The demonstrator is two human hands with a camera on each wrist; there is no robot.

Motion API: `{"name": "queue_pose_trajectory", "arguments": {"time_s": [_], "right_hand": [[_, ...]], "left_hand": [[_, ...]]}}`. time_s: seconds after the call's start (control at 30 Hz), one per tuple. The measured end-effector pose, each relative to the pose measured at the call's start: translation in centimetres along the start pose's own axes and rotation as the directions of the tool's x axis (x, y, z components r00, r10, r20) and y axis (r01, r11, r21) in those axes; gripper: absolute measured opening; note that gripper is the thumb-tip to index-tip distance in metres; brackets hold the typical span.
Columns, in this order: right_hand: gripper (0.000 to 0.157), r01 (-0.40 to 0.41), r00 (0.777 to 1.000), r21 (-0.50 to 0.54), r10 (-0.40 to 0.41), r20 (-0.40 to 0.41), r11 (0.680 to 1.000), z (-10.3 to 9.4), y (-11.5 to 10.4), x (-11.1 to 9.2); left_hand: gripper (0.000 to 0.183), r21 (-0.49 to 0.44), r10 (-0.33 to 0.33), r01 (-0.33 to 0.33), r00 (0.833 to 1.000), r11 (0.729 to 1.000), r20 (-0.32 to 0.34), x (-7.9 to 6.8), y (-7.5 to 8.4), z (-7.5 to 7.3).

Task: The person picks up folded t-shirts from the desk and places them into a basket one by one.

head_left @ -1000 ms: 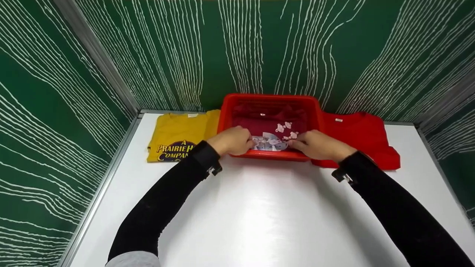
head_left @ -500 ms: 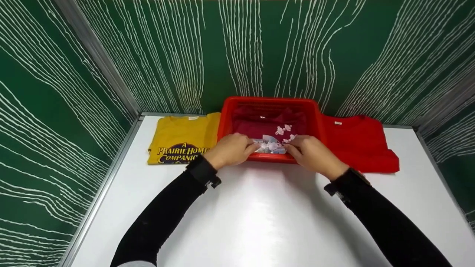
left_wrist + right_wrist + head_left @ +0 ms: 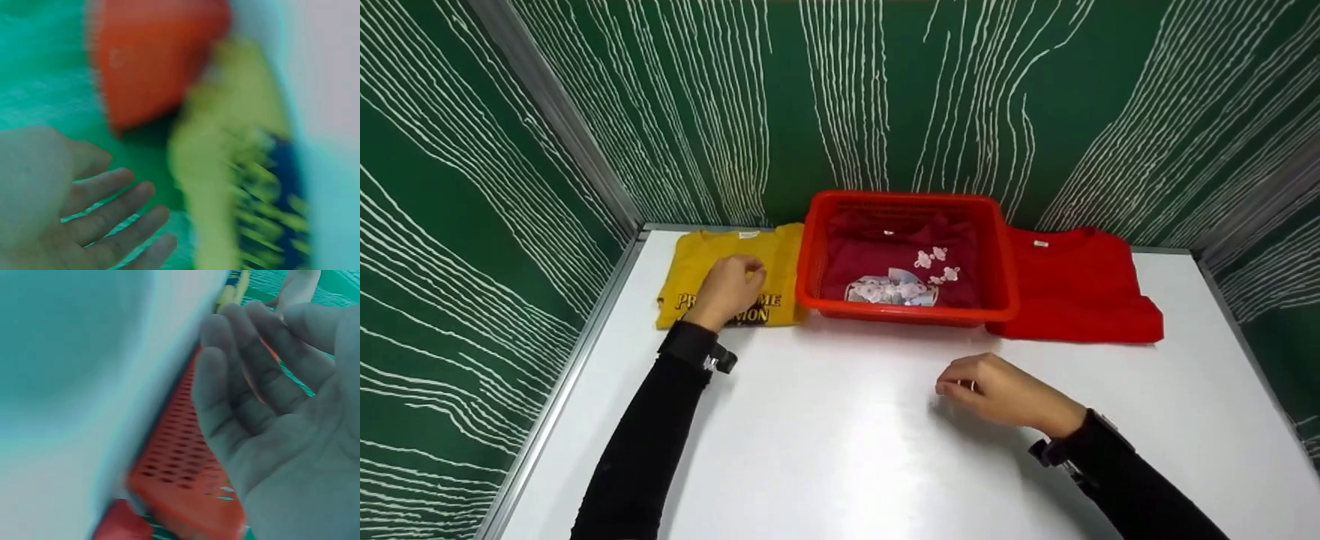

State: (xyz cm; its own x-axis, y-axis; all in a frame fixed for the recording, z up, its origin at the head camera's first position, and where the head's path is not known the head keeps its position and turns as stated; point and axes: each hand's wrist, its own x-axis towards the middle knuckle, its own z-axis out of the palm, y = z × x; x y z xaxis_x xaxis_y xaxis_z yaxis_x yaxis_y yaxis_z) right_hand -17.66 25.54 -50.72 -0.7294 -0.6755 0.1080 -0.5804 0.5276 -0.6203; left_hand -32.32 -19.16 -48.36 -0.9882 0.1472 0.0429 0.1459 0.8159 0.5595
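Observation:
Above the folded yellow T-shirt point(image 3: 780, 259) in the head view is my left hand point(image 3: 727, 289), holding nothing. Its fingers are spread apart in the left wrist view, where the shirt is blurred beside them. My right hand point(image 3: 997, 394) hovers over the white table in front of the basket, fingers loosely curled around nothing. Between the two hands, farther back, stands a red plastic basket point(image 3: 915, 313). Inside it lies a folded maroon T-shirt point(image 3: 862, 259) with pink flower shapes and a grey-white print facing up.
A folded red T-shirt point(image 3: 1080, 292) lies against the basket's right side. Green walls point(image 3: 915, 90) with white wavy lines close off the back and sides of the white table point(image 3: 840, 450). Grey metal strips run along the wall corners.
Both hands have let go of the maroon shirt's front edge and left the basket. The left hand moved left over the yellow shirt; the right moved back toward me. The maroon shirt lies flatter.

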Motion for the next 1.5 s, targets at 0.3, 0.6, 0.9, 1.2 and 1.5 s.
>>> {"name": "queue_pose_trajectory", "arguments": {"time_s": [0.3,0.6,0.9,1.2,1.5], "right_hand": [[0.016,-0.133,0.991,0.102,0.132,0.021,0.986,1.9,1.8,-1.4],[0.018,-0.165,0.986,0.12,0.164,0.019,0.979,3.2,1.7,-1.6],[0.019,-0.126,0.992,0.058,0.125,0.018,0.99,4.9,0.2,0.4],[0.024,0.04,0.999,-0.095,-0.038,0.014,0.995,7.6,-4.3,9.5],[0.045,-0.164,0.985,-0.256,0.173,0.009,0.952,10.7,-8.7,19.3]], "left_hand": [[0.054,0.153,-0.182,0.172,0.982,0.973,0.054,0.5,-4.6,2.0],[0.052,0.219,-0.208,0.186,0.974,0.958,0.085,-0.5,-4.8,2.3],[0.048,0.294,-0.124,0.098,0.99,0.951,0.072,-4.2,-4.1,2.6],[0.042,0.296,-0.068,0.036,0.993,0.955,0.099,-7.4,-3.3,1.6],[0.041,0.289,-0.092,0.074,0.995,0.954,0.049,-6.2,-5.0,0.1]]}}
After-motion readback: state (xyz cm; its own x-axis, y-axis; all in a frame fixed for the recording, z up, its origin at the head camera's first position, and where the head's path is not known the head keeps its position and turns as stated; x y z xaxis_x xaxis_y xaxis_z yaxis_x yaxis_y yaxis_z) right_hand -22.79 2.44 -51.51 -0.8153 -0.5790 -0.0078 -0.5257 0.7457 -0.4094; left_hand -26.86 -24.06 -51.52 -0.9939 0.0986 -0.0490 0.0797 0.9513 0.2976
